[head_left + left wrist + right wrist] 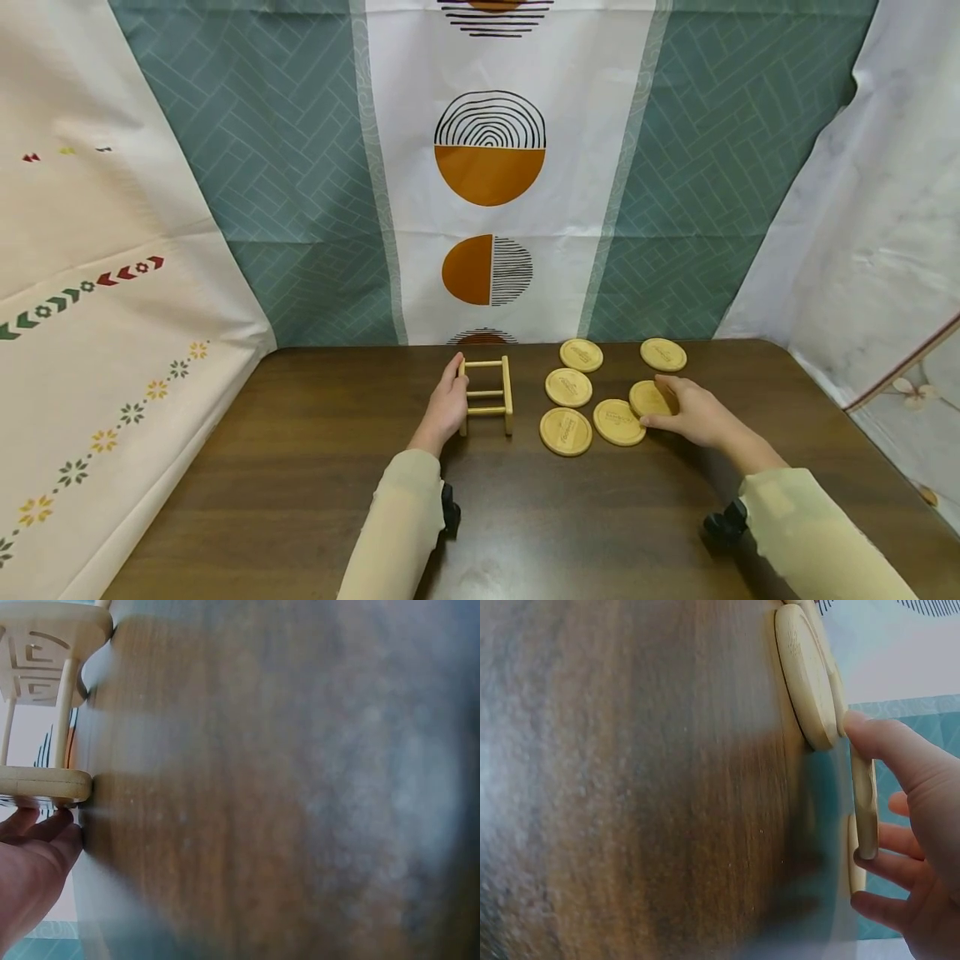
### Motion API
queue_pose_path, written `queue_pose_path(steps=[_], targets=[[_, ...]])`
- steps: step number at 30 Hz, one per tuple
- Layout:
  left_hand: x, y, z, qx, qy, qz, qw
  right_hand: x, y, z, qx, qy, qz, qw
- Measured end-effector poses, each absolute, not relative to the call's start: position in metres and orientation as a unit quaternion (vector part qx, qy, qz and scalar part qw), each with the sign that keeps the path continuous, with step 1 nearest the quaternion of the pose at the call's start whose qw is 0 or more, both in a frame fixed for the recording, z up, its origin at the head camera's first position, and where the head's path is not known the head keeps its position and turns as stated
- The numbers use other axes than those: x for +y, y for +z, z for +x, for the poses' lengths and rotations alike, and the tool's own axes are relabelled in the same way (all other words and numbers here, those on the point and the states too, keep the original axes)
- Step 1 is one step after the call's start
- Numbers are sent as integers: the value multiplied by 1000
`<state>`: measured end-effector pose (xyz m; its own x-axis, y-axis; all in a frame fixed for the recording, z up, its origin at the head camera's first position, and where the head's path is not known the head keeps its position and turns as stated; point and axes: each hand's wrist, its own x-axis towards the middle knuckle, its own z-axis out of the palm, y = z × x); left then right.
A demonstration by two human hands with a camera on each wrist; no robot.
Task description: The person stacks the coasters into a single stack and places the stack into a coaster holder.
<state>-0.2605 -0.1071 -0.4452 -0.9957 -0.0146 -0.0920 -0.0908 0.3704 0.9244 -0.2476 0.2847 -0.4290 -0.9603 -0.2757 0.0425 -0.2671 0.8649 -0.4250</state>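
Note:
A small wooden rack (pixel 487 392) with two side panels joined by rods stands near the table's back edge. My left hand (pixel 446 404) holds its left side panel; in the left wrist view the fingers (pixel 56 832) lie against the panel's outer face. On the right, my right hand (pixel 693 408) pinches a round wooden coaster (pixel 648 400) by its edges, thumb on one side and fingertips on the other. That coaster (pixel 864 802) shows edge-on in the right wrist view, raised off the table. Close beside it lies another engraved coaster (pixel 619 422), overlapped by it in the head view.
Three more coasters form a column right of the rack: a back one (pixel 581 355), a middle one (pixel 568 388) and a front one (pixel 566 431). Another coaster (pixel 663 355) lies at the back right. Patterned cloth (pixel 322 208) hangs behind the dark wooden table (pixel 300 500).

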Motion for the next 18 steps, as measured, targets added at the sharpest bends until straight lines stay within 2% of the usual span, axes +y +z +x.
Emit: queue_pose_path(steps=[18], targets=[[-107,-446,-259,831,555,-35,21,276,-429,-245,963,-220,-154,1]])
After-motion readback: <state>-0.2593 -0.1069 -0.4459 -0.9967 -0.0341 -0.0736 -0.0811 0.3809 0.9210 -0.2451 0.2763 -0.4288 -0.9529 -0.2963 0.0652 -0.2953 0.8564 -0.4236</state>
